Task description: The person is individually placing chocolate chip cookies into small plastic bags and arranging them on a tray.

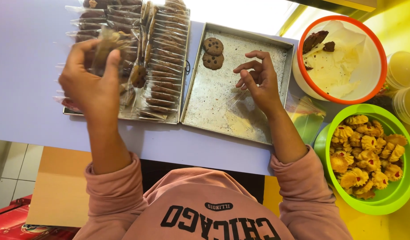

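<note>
My left hand (89, 80) holds a clear plastic sleeve of brown cookies (108, 46) above a metal tray (125, 116) packed with several bagged cookie sleeves. My right hand (258, 80) hovers over a second, nearly bare metal tray (214, 102), fingers curled and apart, pinching the edge of a thin clear wrapper (238, 100). Two chocolate-chip cookies (213, 53) lie at that tray's far left corner, a short way left of my right hand.
A white bowl with an orange rim (379, 44) holding cookie pieces stands at the far right. Below it a green bowl (391, 198) is full of yellow jam-topped cookies. Clear lidded containers (402, 69) sit at the right edge. The table's near edge runs above my pink sleeves.
</note>
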